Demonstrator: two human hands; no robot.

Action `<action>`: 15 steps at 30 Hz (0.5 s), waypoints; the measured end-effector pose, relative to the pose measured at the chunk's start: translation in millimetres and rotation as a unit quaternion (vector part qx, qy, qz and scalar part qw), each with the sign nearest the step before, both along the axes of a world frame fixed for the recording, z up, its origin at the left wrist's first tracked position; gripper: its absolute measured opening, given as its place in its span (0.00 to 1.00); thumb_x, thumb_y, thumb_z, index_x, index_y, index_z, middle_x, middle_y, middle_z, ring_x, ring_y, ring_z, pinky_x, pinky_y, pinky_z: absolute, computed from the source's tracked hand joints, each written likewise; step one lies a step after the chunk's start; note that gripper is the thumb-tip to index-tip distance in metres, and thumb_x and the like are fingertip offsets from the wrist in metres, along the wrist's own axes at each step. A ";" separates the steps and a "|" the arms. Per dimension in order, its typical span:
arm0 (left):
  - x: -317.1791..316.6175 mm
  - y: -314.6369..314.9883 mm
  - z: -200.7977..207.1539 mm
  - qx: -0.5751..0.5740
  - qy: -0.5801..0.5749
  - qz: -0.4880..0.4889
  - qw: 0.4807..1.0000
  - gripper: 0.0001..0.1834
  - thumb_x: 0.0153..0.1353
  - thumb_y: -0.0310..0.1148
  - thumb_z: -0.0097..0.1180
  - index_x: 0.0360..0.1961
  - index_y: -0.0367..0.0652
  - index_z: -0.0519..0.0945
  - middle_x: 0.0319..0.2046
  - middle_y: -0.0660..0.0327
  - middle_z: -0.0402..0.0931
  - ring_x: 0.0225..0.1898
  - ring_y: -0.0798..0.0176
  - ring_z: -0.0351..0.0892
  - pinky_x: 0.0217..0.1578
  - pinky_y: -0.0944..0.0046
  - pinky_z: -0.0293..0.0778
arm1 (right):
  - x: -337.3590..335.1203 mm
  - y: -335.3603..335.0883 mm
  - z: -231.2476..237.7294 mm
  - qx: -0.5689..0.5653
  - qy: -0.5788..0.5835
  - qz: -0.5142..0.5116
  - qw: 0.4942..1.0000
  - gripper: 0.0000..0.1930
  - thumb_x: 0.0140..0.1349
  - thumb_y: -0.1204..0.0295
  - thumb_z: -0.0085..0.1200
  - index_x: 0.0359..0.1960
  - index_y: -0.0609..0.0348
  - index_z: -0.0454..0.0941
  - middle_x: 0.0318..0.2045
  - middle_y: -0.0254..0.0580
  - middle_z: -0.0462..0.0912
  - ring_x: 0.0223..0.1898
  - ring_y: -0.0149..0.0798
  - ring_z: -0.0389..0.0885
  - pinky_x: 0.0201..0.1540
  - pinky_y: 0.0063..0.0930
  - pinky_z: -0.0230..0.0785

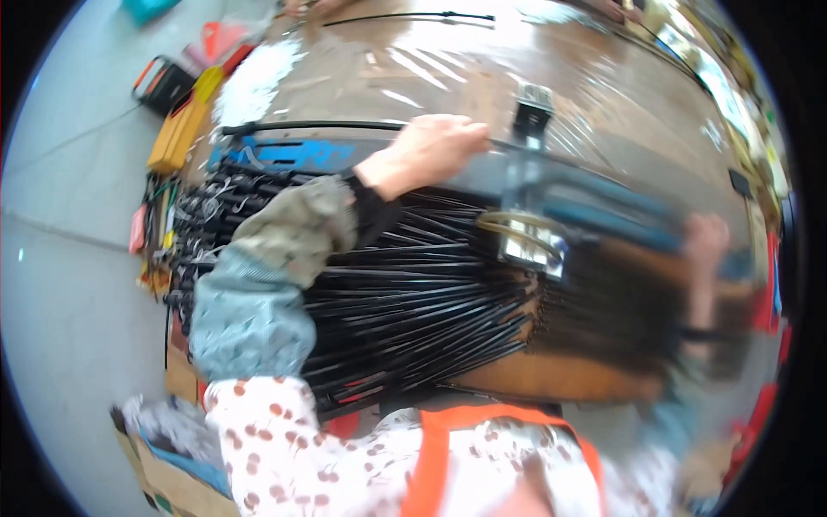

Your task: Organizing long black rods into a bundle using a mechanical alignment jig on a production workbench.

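Observation:
My left hand reaches across the bench with its fingers closed around one end of a thin black rod, which stretches leftward from it. Below that arm lies a thick bundle of similar black rods, their fittings massed at the left. Out at the right, my right hand is smeared by motion, so its fingers cannot be read. Between the hands stands a metal clamp-like fixture with a yellowish loop around it. A blurred dark mass of rod ends lies beside the fixture.
Shiny clear film covers the far bench top, where another black rod lies. At left are a yellow box, a black-and-orange case and several hand tools. A cardboard box stands at lower left.

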State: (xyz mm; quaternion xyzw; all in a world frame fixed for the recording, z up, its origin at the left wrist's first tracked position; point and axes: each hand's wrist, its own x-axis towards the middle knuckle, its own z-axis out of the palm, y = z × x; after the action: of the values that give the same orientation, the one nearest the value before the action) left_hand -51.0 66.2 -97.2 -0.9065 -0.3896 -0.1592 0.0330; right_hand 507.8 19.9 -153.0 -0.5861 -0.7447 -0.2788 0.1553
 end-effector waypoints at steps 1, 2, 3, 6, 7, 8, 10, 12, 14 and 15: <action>6.5 4.9 -5.2 0.000 -0.015 0.000 1.000 0.11 0.67 0.38 0.55 0.34 0.41 0.77 0.31 0.54 0.81 0.37 0.49 0.84 0.35 0.53 0.80 | 20.4 3.3 -8.5 0.008 0.018 0.042 0.999 0.04 0.64 0.72 0.55 0.38 0.52 0.81 0.34 0.39 0.83 0.47 0.45 0.77 0.66 0.46 0.55; 5.3 6.2 -11.9 -0.020 -0.028 0.001 0.999 0.13 0.67 0.40 0.55 0.32 0.40 0.76 0.30 0.53 0.81 0.37 0.49 0.84 0.35 0.53 0.80 | 32.1 8.3 -13.4 0.018 0.034 0.082 0.996 0.05 0.64 0.72 0.55 0.40 0.53 0.81 0.34 0.40 0.81 0.46 0.45 0.77 0.65 0.45 0.57; 1.9 3.7 -13.0 -0.046 -0.005 0.024 0.999 0.13 0.67 0.39 0.55 0.32 0.39 0.76 0.30 0.52 0.81 0.37 0.48 0.84 0.36 0.53 0.80 | 23.4 9.1 -19.1 -0.011 0.036 0.065 0.997 0.05 0.64 0.72 0.55 0.40 0.53 0.80 0.33 0.40 0.80 0.46 0.45 0.77 0.64 0.45 0.58; 3.3 -3.2 -16.8 -0.100 0.012 0.056 0.993 0.14 0.67 0.39 0.55 0.31 0.39 0.76 0.30 0.51 0.81 0.38 0.46 0.83 0.38 0.51 0.79 | 7.9 8.6 -28.3 0.010 0.053 0.060 0.997 0.04 0.64 0.73 0.56 0.39 0.55 0.79 0.33 0.41 0.78 0.45 0.45 0.77 0.62 0.43 0.59; 2.8 -2.5 -17.0 -0.125 0.002 0.056 0.991 0.14 0.67 0.39 0.55 0.31 0.38 0.76 0.30 0.50 0.81 0.38 0.45 0.83 0.39 0.51 0.78 | 6.0 10.8 -29.3 0.061 0.067 0.063 0.994 0.03 0.64 0.73 0.57 0.39 0.55 0.78 0.33 0.41 0.77 0.45 0.45 0.77 0.62 0.43 0.60; -0.8 -1.2 -15.6 -0.121 0.005 0.061 0.991 0.14 0.67 0.39 0.55 0.31 0.38 0.76 0.30 0.50 0.81 0.38 0.45 0.83 0.39 0.51 0.78 | 3.9 13.8 -28.1 0.064 0.070 0.067 0.993 0.03 0.64 0.73 0.57 0.39 0.55 0.78 0.33 0.41 0.77 0.45 0.45 0.77 0.62 0.43 0.60; -1.1 0.4 -14.8 -0.130 -0.012 0.046 0.990 0.14 0.68 0.38 0.55 0.31 0.38 0.77 0.30 0.48 0.80 0.38 0.42 0.81 0.39 0.49 0.77 | 5.9 9.2 -22.2 0.015 0.103 0.063 0.993 0.03 0.64 0.73 0.57 0.38 0.56 0.78 0.33 0.42 0.77 0.45 0.45 0.77 0.60 0.44 0.60; -0.2 0.8 -15.1 -0.104 -0.019 0.034 0.994 0.13 0.67 0.38 0.55 0.31 0.39 0.77 0.30 0.48 0.80 0.37 0.42 0.81 0.38 0.48 0.76 | 10.7 5.8 -25.1 0.007 0.117 0.054 0.992 0.05 0.65 0.74 0.56 0.40 0.56 0.80 0.34 0.42 0.79 0.47 0.46 0.77 0.61 0.44 0.60; -1.3 -3.6 -21.0 -0.073 -0.023 0.014 0.997 0.13 0.67 0.39 0.55 0.31 0.39 0.77 0.30 0.48 0.80 0.37 0.42 0.81 0.37 0.47 0.76 | -15.3 -4.3 -20.6 0.028 0.127 0.064 0.989 0.09 0.65 0.75 0.56 0.45 0.56 0.82 0.40 0.43 0.82 0.51 0.47 0.77 0.61 0.47 0.59; -2.2 -7.0 -24.7 -0.067 -0.050 0.018 0.996 0.13 0.67 0.39 0.55 0.30 0.40 0.76 0.30 0.48 0.80 0.36 0.42 0.81 0.36 0.47 0.75 | -40.3 -8.4 -11.0 0.039 0.109 0.101 0.988 0.11 0.64 0.76 0.57 0.47 0.56 0.82 0.43 0.43 0.83 0.54 0.48 0.76 0.62 0.49 0.59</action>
State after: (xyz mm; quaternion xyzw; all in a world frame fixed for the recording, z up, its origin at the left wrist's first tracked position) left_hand -53.2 59.2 -121.9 -0.8905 -0.4169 -0.1769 -0.0441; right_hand 467.5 11.4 -164.0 -0.5280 -0.7675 -0.2251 0.2856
